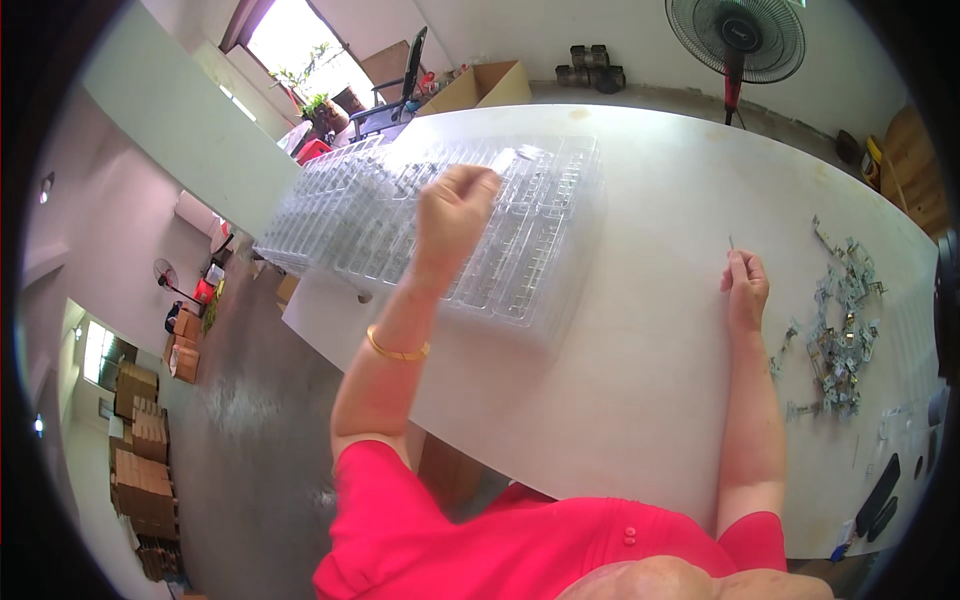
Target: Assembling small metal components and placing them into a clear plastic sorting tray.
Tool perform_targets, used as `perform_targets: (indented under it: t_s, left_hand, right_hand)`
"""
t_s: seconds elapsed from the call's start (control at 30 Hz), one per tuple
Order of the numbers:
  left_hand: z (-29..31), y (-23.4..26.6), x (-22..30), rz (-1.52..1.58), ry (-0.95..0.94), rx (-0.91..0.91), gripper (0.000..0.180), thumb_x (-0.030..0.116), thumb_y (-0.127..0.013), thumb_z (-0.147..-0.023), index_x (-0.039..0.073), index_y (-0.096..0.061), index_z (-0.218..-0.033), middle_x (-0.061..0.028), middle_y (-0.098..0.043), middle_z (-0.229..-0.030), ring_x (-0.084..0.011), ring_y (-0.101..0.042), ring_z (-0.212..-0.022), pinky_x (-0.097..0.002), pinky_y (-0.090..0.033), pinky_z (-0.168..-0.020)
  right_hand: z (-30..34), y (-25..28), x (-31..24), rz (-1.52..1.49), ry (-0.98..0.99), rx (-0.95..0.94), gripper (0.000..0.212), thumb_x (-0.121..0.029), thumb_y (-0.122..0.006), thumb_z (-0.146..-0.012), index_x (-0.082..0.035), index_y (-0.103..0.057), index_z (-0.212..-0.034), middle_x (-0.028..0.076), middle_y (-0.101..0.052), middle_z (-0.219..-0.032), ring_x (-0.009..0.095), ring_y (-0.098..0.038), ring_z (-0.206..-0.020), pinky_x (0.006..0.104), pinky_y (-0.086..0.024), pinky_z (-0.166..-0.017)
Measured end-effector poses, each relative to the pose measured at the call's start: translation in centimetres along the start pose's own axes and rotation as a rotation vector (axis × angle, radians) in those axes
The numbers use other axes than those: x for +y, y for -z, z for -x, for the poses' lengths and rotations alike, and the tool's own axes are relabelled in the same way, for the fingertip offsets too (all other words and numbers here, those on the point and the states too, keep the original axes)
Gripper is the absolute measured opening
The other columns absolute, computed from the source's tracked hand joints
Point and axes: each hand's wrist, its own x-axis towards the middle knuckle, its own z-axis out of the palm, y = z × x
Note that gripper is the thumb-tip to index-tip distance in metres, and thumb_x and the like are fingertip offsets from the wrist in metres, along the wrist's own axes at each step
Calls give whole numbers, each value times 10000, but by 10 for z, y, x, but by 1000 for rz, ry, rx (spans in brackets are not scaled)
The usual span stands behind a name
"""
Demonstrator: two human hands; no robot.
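My left hand (455,215) is closed, its fingers pinched together, above the far part of a stack of clear plastic trays (530,308). What it holds, if anything, I cannot make out. Rows of small metal parts (522,262) lie in the compartments of the top tray. To the right, over the white table (640,400), my right hand (747,290) pinches a small thin metal piece (731,241), its tip sticking up past the fingers. Farther right lies a loose heap of small metal parts (842,345), apart from my right hand.
A black phone-like object (878,492) lies near the table's right edge. Behind the table stand a fan (738,40), an open cardboard box (490,88) and a chair (405,85). Stacked cartons (143,490) line the floor at the left.
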Motion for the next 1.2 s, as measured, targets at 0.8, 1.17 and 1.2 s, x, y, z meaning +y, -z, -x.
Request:
perform_targets:
  t_s: [0.8, 1.17, 1.2]
  left_hand:
    - [-137, 24, -160, -635, 89, -14, 250, 287, -744, -763, 37, -740, -761, -113, -713, -693, -188, -687, -645, -323, -538, -638]
    - [-126, 16, -158, -920, 52, -32, 266, 299, -656, -750, 53, -749, -791, -203, -722, -834, -351, -714, -817, -421, -550, -783]
    - [-124, 12, -152, -916, 46, -46, 266, 299, -656, -750, 53, -749, -791, -203, -722, -834, -351, -714, -817, -421, -550, -783]
  right_hand:
    - [0, 0, 6, 24, 6, -26, 128, -202, -624, -968, -81, -635, -924, -29, -540, -699, 56, -491, -588, 214, -422, -533]
    - [8, -2, 4, 33, -2, -23, 132, -201, -630, -958, -72, -636, -928, -25, -544, -706, 57, -495, -590, 214, -422, -534]
    - [9, -2, 4, 30, -13, -16, 128, -195, -631, -954, -70, -637, -931, -24, -544, -709, 55, -495, -594, 213, -419, -535]
